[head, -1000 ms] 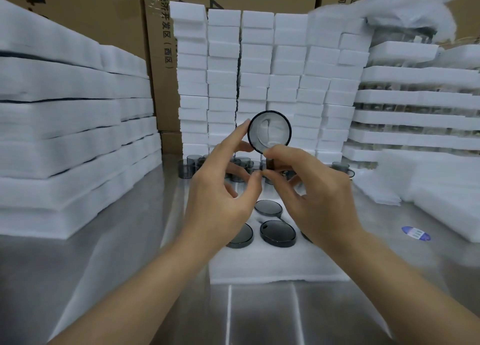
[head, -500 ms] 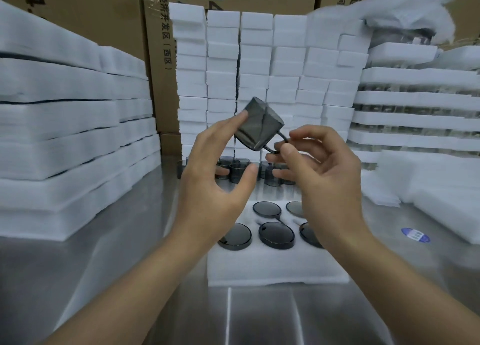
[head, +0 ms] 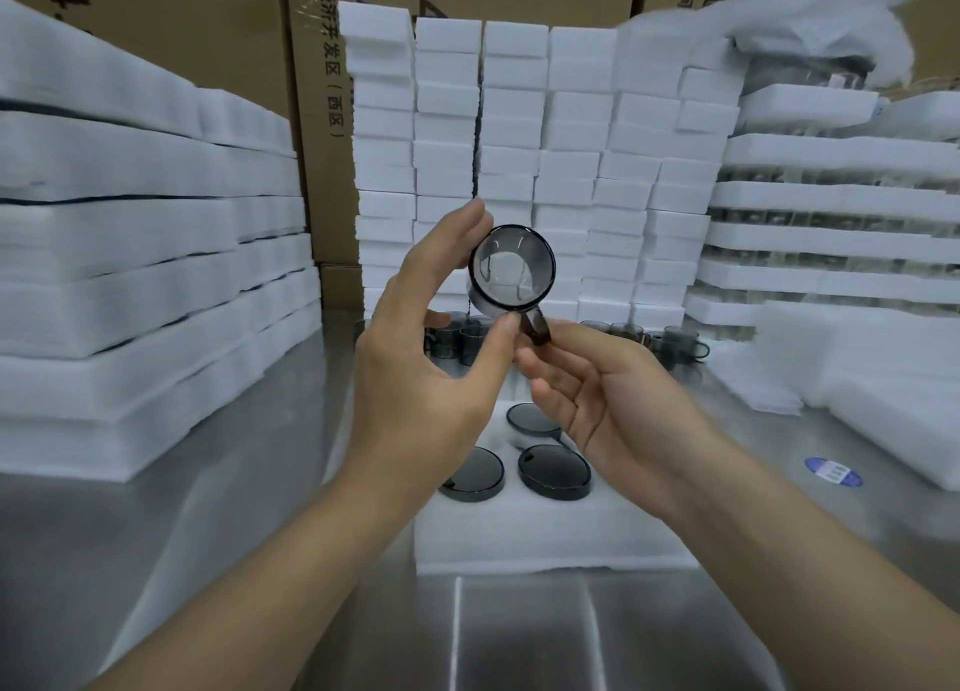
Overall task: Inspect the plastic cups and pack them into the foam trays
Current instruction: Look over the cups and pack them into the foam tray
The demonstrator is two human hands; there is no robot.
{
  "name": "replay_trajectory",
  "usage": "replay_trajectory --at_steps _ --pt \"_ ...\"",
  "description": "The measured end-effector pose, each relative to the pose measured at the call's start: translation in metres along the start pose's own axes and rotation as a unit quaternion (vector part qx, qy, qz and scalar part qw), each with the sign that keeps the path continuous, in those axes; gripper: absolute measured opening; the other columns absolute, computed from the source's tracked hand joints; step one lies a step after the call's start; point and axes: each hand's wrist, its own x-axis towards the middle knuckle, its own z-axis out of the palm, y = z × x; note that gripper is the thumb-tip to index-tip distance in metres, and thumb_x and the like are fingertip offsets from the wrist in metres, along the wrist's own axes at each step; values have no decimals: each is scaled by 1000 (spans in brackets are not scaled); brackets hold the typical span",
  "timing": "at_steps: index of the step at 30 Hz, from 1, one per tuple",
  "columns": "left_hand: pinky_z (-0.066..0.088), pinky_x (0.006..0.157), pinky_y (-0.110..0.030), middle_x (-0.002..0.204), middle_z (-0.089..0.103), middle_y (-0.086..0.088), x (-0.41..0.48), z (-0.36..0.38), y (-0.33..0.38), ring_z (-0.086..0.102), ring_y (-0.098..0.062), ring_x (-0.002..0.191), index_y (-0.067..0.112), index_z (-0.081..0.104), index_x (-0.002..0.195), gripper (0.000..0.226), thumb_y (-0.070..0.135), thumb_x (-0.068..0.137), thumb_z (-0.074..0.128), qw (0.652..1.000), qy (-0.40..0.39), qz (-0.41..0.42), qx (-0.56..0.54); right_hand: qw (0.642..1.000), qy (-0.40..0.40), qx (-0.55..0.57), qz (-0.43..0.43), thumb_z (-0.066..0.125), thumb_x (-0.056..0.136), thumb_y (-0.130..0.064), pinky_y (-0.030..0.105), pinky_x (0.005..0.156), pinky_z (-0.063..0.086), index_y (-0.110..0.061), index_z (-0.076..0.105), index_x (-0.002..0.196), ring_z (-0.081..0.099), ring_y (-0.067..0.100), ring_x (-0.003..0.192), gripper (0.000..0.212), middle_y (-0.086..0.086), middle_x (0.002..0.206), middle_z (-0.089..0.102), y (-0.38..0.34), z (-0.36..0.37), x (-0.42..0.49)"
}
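Cup (head: 511,269): raised above the foam tray (head: 545,534), mouth facing the camera.
Left hand (head: 421,368): thumb and fingers pinch its rim.
Right hand (head: 618,409): half open at the handle (head: 537,329); grip unclear.
Risk: smooth plastic may slip, hitting the packed cups (head: 555,472).

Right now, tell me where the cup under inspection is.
Head view, centre: the cup is held up by the left hand, the right hand touching its handle, above the foam tray and in front of the stacked foam blocks.

Smoky grey cup (head: 512,268), white foam tray (head: 545,534), brown cartons (head: 197,25).
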Motion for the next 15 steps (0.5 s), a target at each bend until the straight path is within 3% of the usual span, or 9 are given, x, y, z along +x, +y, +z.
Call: replay_trajectory --at_steps 7,12,15 --pt "53 94 -23 144 58 18 -2 0 -3 59 -17 135 37 50 151 74 17 90 86 1000 2 -10 15 999 15 -23 -36 67 102 -15 19 60 58 -5 79 103 74 9 75 16 7 95 79 1 -7 5" --pt "54 83 -23 139 55 18 -5 -1 -9 63 -11 114 36 56 150 78 29 82 94 998 -13 -60 24 989 65 -78 -110 63 104 -12 20 64 57 -3 77 107 69 11 71 17 4 86 75 -3 -12 9" --pt "54 85 -23 140 59 19 -5 -1 -12 62 -7 114 36 55 152 81 28 81 95 996 -32 -81 25 979 77 -127 -143 66 104 -18 23 68 58 -10 80 103 68 14 72 17 4 88 75 -2 -14 11"
